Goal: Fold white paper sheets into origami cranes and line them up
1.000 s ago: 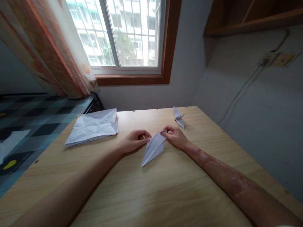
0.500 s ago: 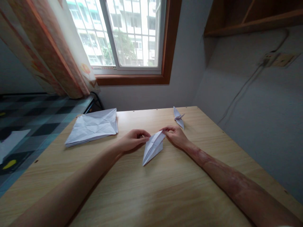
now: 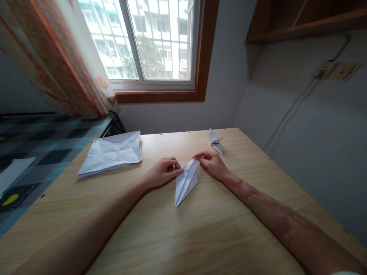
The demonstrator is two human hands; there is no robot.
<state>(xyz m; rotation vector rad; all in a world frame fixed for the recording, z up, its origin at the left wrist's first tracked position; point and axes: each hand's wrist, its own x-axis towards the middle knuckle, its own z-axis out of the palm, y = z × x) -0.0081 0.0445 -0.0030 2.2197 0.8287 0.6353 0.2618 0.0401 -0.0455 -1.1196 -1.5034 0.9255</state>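
Note:
A white folded paper piece (image 3: 186,182), long and pointed, lies on the wooden table (image 3: 200,229) between my hands. My left hand (image 3: 163,172) is curled, its fingertips pinching the piece's left upper edge. My right hand (image 3: 210,163) pinches the top tip of the same piece with thumb and forefinger. The pointed end faces me.
A stack of creased white paper sheets (image 3: 111,152) lies at the table's far left. A finished paper crane (image 3: 215,141) sits at the far edge, right of centre. A window and curtain stand behind; a wall with a socket and cable runs along the right.
The folded piece has turned so its pointed end swings more toward me and to the right. Both hands kept their hold and shifted only slightly.

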